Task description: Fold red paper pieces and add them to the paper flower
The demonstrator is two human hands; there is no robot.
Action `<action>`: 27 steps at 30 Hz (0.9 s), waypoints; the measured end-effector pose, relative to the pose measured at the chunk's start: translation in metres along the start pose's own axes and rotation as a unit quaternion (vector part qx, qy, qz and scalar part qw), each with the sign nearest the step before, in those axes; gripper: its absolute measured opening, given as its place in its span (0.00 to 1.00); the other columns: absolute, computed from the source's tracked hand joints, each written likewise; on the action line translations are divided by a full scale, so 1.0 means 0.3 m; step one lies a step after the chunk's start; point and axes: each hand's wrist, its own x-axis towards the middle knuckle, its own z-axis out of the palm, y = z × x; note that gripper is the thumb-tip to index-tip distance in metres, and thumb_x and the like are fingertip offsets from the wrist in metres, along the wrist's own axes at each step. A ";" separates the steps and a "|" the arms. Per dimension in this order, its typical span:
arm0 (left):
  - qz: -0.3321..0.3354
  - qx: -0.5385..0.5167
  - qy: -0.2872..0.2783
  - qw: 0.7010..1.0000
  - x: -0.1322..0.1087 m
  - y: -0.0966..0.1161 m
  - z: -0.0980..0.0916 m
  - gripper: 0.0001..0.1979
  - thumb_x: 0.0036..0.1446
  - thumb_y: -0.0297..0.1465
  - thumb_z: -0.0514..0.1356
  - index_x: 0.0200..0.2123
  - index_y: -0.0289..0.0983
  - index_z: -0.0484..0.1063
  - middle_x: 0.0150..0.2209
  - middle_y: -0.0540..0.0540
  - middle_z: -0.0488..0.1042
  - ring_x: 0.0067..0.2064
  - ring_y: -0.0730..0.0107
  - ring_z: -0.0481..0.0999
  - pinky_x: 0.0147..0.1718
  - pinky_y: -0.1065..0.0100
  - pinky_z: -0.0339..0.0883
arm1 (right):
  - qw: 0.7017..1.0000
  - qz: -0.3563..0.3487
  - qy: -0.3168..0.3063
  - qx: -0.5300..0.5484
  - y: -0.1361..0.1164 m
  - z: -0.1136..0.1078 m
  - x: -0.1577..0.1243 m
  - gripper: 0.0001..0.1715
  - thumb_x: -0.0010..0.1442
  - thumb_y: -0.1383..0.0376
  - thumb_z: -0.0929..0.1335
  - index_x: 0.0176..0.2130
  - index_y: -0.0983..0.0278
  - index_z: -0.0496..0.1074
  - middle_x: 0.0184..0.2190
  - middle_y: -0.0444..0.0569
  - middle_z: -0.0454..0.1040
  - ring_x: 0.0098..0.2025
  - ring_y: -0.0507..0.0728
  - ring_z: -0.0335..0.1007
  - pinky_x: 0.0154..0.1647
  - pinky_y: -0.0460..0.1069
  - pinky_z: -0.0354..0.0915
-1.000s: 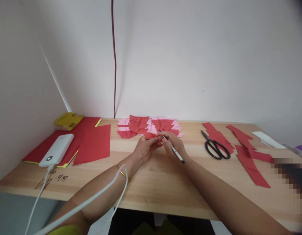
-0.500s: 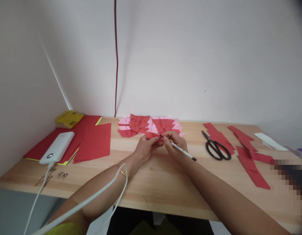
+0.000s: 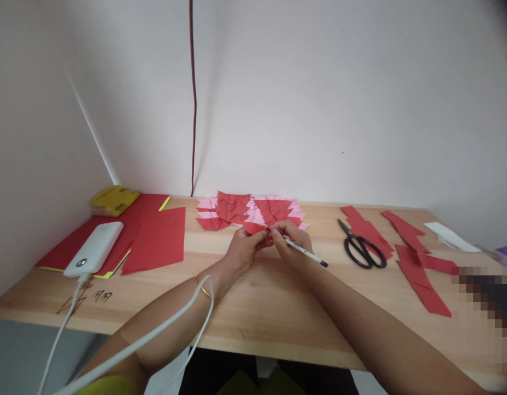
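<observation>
Both forearms (image 3: 352, 321) forward, fingers (image 3: 256, 239) close together

The pen (image 3: 306, 252) is white with a black end, the small paper piece (image 3: 254, 227) red. Folded papers (image 3: 233, 208) mix red and pink. The scissors (image 3: 352, 235) are black-handled, the power bank (image 3: 96, 248) white, the packet (image 3: 114, 202) yellow with dark print, the counter (image 3: 257, 307) pale with wood grain.

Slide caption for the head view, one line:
Left hand holds a red paper piece, right hand a white pen; black-handled scissors lie to the right.
</observation>
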 end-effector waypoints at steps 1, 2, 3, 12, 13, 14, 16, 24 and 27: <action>0.000 -0.001 0.001 1.000 0.000 0.000 0.000 0.09 0.42 0.30 0.67 0.27 0.31 0.73 0.28 0.45 0.75 0.33 0.67 0.75 0.39 0.61 0.69 | 1.000 -0.002 0.001 -0.004 0.001 0.000 0.000 0.08 0.57 0.62 0.63 0.32 0.63 0.69 0.23 0.45 0.73 0.23 0.51 0.67 0.25 0.45 0.62; -0.001 0.000 0.002 1.000 0.000 0.000 0.001 0.09 0.42 0.30 0.67 0.27 0.31 0.72 0.28 0.45 0.75 0.33 0.67 0.75 0.39 0.61 0.69 | 1.000 -0.004 0.002 -0.005 0.002 0.000 0.000 0.08 0.57 0.62 0.63 0.32 0.63 0.69 0.23 0.45 0.73 0.23 0.51 0.68 0.25 0.45 0.62; -0.001 0.001 0.003 1.000 0.000 0.000 0.001 0.09 0.42 0.30 0.67 0.26 0.31 0.72 0.28 0.46 0.75 0.33 0.67 0.75 0.39 0.62 0.69 | 1.000 -0.006 0.002 -0.006 0.003 0.001 0.001 0.08 0.57 0.62 0.63 0.32 0.63 0.69 0.23 0.45 0.74 0.24 0.51 0.68 0.25 0.45 0.62; 0.004 0.008 0.010 1.000 -0.002 0.001 0.002 0.09 0.41 0.30 0.68 0.26 0.31 0.73 0.28 0.45 0.75 0.32 0.69 0.74 0.38 0.64 0.69 | 1.000 -0.005 -0.020 -0.005 0.013 0.002 0.004 0.08 0.58 0.62 0.63 0.32 0.63 0.69 0.24 0.45 0.75 0.25 0.51 0.70 0.27 0.45 0.64; 0.004 0.008 0.011 1.000 -0.001 0.002 0.002 0.09 0.41 0.30 0.68 0.26 0.31 0.73 0.28 0.45 0.74 0.32 0.69 0.74 0.38 0.64 0.69 | 1.000 -0.006 -0.023 -0.004 0.016 0.003 0.004 0.08 0.58 0.62 0.63 0.33 0.63 0.69 0.24 0.45 0.75 0.26 0.52 0.70 0.28 0.45 0.64; 0.003 0.007 0.012 1.000 -0.001 0.002 0.002 0.10 0.40 0.30 0.68 0.26 0.31 0.73 0.28 0.45 0.74 0.32 0.70 0.74 0.38 0.64 0.69 | 1.000 -0.006 -0.024 -0.004 0.018 0.003 0.003 0.08 0.58 0.62 0.63 0.33 0.63 0.69 0.25 0.45 0.75 0.26 0.52 0.71 0.28 0.46 0.64; 0.001 0.005 0.015 1.000 0.000 0.003 0.002 0.10 0.40 0.30 0.68 0.26 0.31 0.73 0.27 0.46 0.74 0.31 0.70 0.74 0.37 0.64 0.70 | 1.000 -0.006 -0.029 -0.007 0.021 0.003 0.002 0.08 0.58 0.62 0.63 0.33 0.63 0.69 0.25 0.45 0.75 0.27 0.52 0.71 0.29 0.46 0.64; -0.003 0.010 0.014 1.000 0.000 0.007 0.003 0.08 0.41 0.30 0.67 0.24 0.31 0.72 0.26 0.46 0.74 0.30 0.71 0.74 0.36 0.64 0.70 | 0.999 -0.017 -0.032 -0.012 0.023 0.003 0.003 0.08 0.58 0.62 0.62 0.33 0.63 0.69 0.26 0.45 0.75 0.27 0.52 0.70 0.28 0.46 0.64; -0.006 0.008 0.020 1.000 0.001 0.009 0.006 0.09 0.40 0.30 0.68 0.24 0.31 0.72 0.26 0.46 0.74 0.30 0.70 0.74 0.36 0.64 0.69 | 0.999 -0.015 -0.030 -0.008 0.028 0.006 0.001 0.08 0.59 0.62 0.62 0.33 0.62 0.69 0.25 0.45 0.75 0.26 0.51 0.70 0.27 0.45 0.64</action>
